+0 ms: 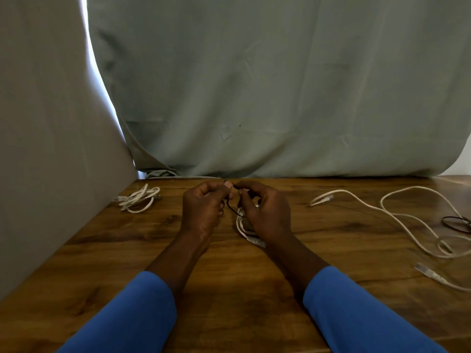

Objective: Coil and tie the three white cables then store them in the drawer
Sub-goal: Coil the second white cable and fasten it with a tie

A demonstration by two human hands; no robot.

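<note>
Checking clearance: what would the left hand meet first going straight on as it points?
Probably the right hand: the left hand angles toward it, both pinching the black tie. Depth is unclear.

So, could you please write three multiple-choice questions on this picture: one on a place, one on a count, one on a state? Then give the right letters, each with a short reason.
1. Where on the table does the coiled bundle lie?
A) far left
B) far right
C) near edge

2. How many white cables are in view?
A) two
B) three
C) four

3. What is the state of the cable on the right?
A) coiled and tied
B) loose, uncoiled
C) held in a hand

1 A: it lies far left of both hands.
2 B: the bundle, the loose cable, and a coil under the right hand, which pinches a black tie with the left hand.
3 B: it sprawls in open curves, untouched.
</note>
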